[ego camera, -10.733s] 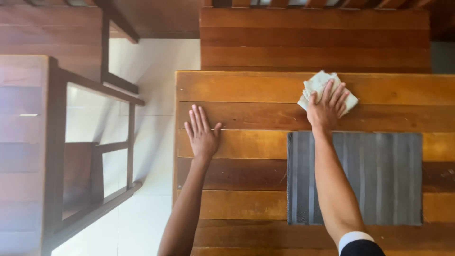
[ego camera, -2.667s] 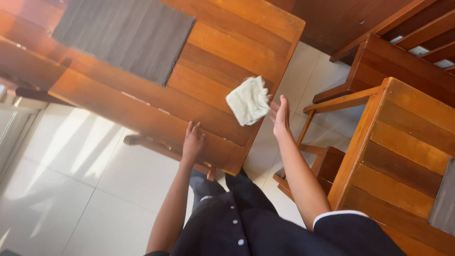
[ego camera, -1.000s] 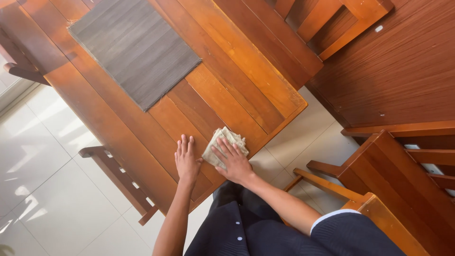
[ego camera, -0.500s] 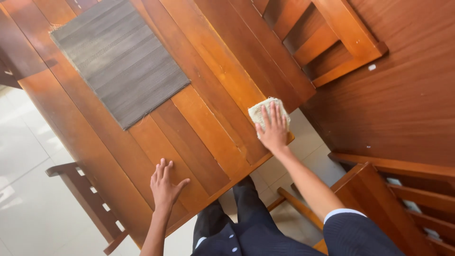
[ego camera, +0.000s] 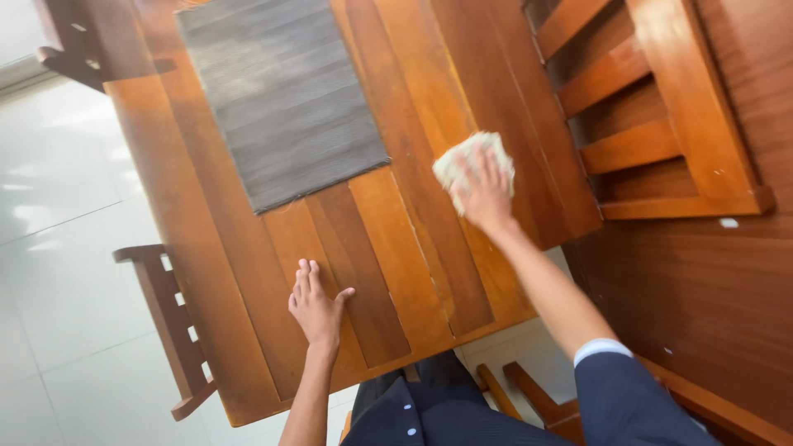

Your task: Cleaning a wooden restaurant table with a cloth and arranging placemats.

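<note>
I look down on a wooden slat table (ego camera: 388,239). My right hand (ego camera: 483,194) presses flat on a crumpled white cloth (ego camera: 464,157) near the table's right edge, fingers spread over it. My left hand (ego camera: 316,306) lies palm down on the bare planks near the table's near edge, fingers together, holding nothing. A grey woven placemat (ego camera: 281,95) lies on the table beyond both hands, untouched.
A wooden chair (ego camera: 652,107) stands past the table's right edge. Another chair (ego camera: 169,318) is pushed in at the left over white floor tiles (ego camera: 58,248). A further wooden tabletop (ego camera: 719,306) fills the right side. My dark trousers show at the bottom.
My right hand has slid the cloth further up the table along its right side. My left hand stays flat near the near edge. The view has swung and closed in.
</note>
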